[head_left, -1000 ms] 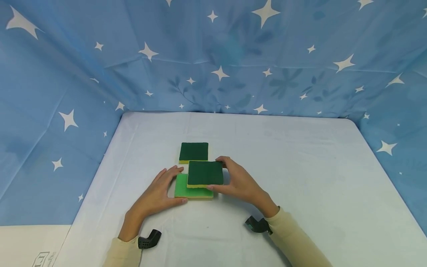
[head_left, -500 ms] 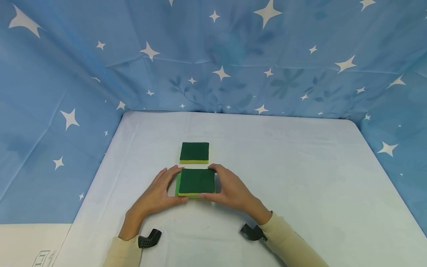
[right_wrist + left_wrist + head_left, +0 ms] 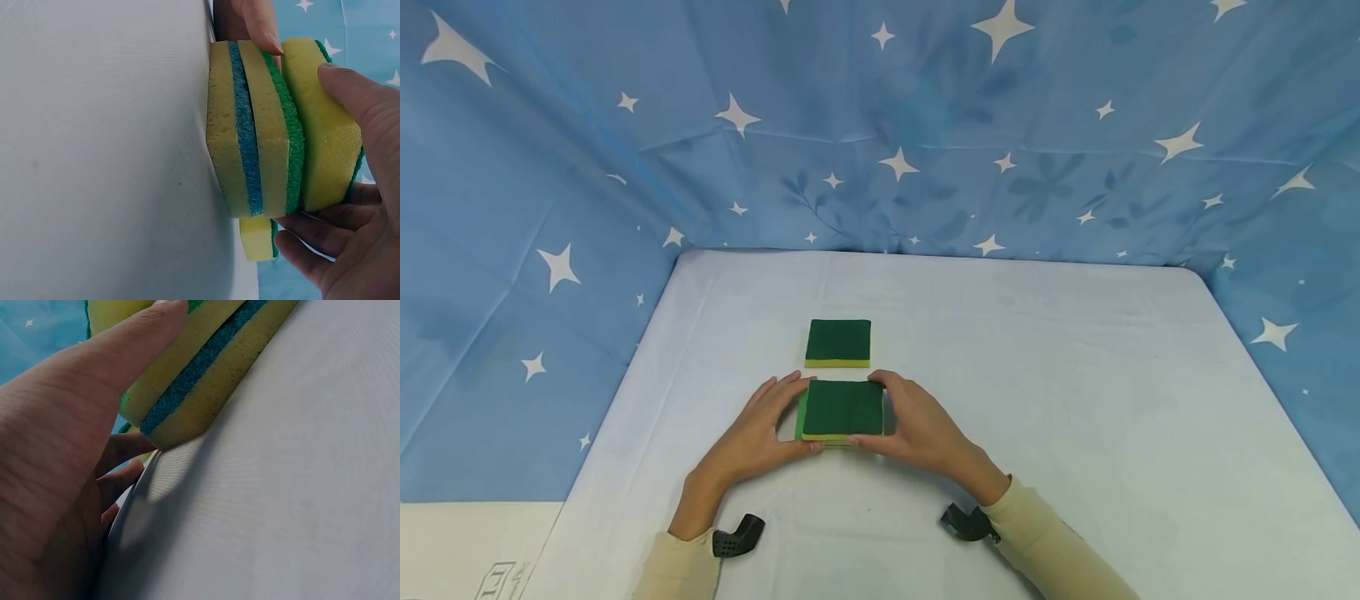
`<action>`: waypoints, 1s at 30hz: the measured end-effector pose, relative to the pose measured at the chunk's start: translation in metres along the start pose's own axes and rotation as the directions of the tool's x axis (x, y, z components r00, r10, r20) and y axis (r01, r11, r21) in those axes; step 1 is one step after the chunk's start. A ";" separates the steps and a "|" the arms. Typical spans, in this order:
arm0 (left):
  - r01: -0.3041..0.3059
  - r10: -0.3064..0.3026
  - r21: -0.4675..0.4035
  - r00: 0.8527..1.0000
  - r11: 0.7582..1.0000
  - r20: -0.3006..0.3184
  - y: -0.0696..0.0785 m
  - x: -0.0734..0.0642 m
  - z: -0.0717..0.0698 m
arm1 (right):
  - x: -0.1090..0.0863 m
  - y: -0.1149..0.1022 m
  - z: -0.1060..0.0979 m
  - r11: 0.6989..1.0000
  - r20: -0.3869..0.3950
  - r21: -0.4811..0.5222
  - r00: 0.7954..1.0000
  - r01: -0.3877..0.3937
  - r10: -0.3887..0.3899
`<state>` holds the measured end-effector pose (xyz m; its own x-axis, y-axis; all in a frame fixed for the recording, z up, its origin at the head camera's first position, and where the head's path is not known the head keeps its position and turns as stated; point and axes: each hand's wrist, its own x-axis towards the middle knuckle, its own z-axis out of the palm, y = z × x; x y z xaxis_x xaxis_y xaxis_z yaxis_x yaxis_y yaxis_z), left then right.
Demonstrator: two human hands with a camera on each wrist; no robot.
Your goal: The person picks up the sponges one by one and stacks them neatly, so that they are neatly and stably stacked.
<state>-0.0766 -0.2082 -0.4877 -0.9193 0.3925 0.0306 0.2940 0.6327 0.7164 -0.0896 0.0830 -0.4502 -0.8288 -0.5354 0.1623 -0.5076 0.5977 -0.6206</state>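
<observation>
A sponge with a dark green scouring top (image 3: 842,408) is pinched by my right hand (image 3: 921,429), thumb on its near edge and fingers at its far edge. It lies over a stack of two sponges, shifted slightly right. The upper sponge of that stack has a bright green layer (image 3: 295,150); beneath it is a sponge with a blue layer (image 3: 242,125) between the two yellow bodies. My left hand (image 3: 756,437) grips the stack's left end, thumb in front and fingers behind. In the left wrist view its thumb (image 3: 144,344) crosses the sponges' yellow sides.
Behind the stack, another dark green and yellow sponge (image 3: 839,340) lies flat on the white-covered table (image 3: 1037,375). A blue curtain with white stars (image 3: 895,100) hangs behind the table and at its sides. A black wrist camera (image 3: 967,523) is worn on each wrist.
My right hand has carried the dark green sponge left and towards me, over the bright green one. The left hand stays in place. Almost nothing moved in the last half second.
</observation>
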 end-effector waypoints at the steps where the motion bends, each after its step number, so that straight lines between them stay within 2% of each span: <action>1: -0.008 0.008 0.001 1.000 1.000 -0.001 0.000 0.000 0.000 | 0.000 0.000 0.000 1.000 0.002 -0.005 1.000 -0.001 0.001; 12: -0.025 0.025 0.004 1.000 1.000 0.006 -0.002 0.002 0.000 | 0.001 0.001 0.000 1.000 0.007 -0.007 1.000 -0.008 0.009; 21: 0.015 -0.015 -0.012 1.000 1.000 0.009 0.000 0.001 0.000 | 0.001 0.002 -0.001 1.000 0.023 -0.022 1.000 0.001 0.000; 30: -0.011 0.011 -0.008 1.000 1.000 0.003 -0.001 0.001 -0.001 | 0.001 0.003 -0.003 0.999 0.044 -0.032 0.999 0.026 -0.025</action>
<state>-0.0782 -0.2086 -0.4879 -0.9151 0.4015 0.0369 0.3022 0.6226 0.7219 -0.0927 0.0864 -0.4496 -0.8047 -0.5760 0.1435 -0.5365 0.6022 -0.5912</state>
